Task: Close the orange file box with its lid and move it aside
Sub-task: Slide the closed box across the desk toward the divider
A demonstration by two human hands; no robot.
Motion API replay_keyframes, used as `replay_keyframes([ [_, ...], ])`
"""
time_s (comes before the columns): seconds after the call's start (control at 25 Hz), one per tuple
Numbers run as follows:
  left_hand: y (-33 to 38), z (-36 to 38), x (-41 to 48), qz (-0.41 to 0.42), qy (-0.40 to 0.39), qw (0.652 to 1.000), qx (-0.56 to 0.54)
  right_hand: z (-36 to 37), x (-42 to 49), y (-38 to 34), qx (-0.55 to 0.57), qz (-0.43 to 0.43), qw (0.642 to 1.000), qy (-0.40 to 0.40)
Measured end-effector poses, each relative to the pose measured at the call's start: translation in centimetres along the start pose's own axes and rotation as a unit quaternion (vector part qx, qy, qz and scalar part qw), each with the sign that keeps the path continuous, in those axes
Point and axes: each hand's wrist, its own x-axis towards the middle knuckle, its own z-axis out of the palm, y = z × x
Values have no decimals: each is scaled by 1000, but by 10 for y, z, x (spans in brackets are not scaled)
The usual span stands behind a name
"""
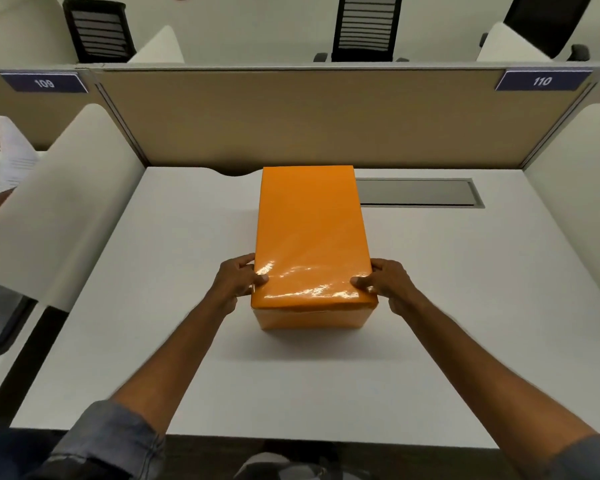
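Observation:
The orange file box (312, 318) stands in the middle of the white desk (153, 306), its long side running away from me. Its glossy orange lid (309, 230) lies flat on top and covers the whole opening. My left hand (238, 280) grips the lid's near left corner, thumb on top and fingers down the side. My right hand (387, 282) grips the near right corner in the same way. Whatever is inside the box is hidden.
A grey cable hatch (420, 192) is set into the desk behind the box on the right. A tan partition (309, 116) closes the back, white curved dividers (66, 202) flank both sides. Bare desk surface lies left and right of the box.

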Motion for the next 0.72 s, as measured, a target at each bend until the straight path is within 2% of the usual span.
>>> replay_keyframes([
  [0.2, -3, -27, -8, 18, 10, 1000, -22, 19, -5, -15, -5, -16, 1000, -2],
  [0.36, 10, -80, -4, 31, 30, 999, -11, 60, -2, -53, 10, -37, 999, -26],
  [0.72, 48, -274, 67, 13, 88, 995, 40, 240, 26, -144, 75, -58, 993, -66],
])
